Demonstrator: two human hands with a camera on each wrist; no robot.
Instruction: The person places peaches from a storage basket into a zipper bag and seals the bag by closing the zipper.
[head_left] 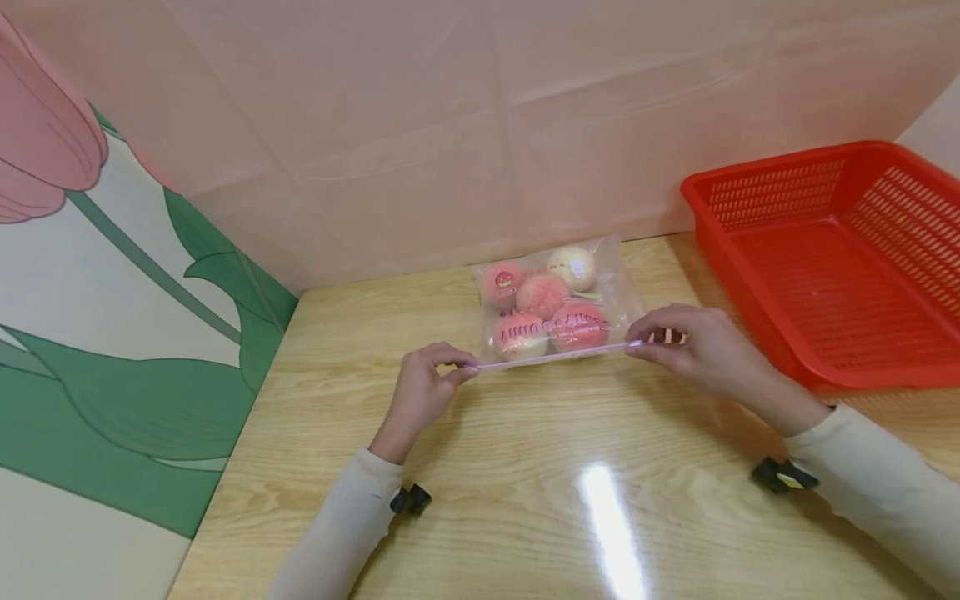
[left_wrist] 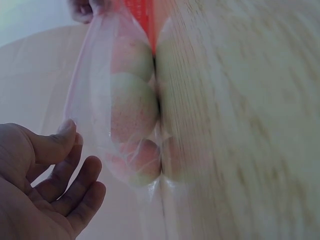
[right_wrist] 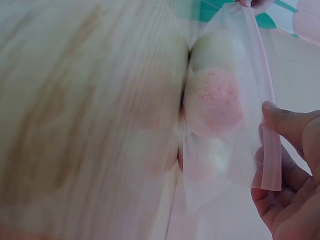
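A clear zip-top bag [head_left: 621,292] lies on the table with several round, pink and cream peaches [head_left: 542,297] inside. Its pale pink zip edge is stretched straight along the side nearest me. My left hand [head_left: 425,387] pinches the left end of that edge between thumb and index finger, its other fingers loosely bent in the left wrist view. At the opposite end, my right hand [head_left: 708,346] grips the strip with the thumb on one face and fingers behind, seen through the plastic in the right wrist view. Both wrist views show the zip edge lifted off the tabletop.
A red plastic basket [head_left: 780,333] with slotted walls stands on the right, beside my right hand. The wooden table [head_left: 517,475] meets a pinkish cloth-covered wall [head_left: 390,167] behind the bag. On the left is a panel [head_left: 165,308] with a painted tulip.
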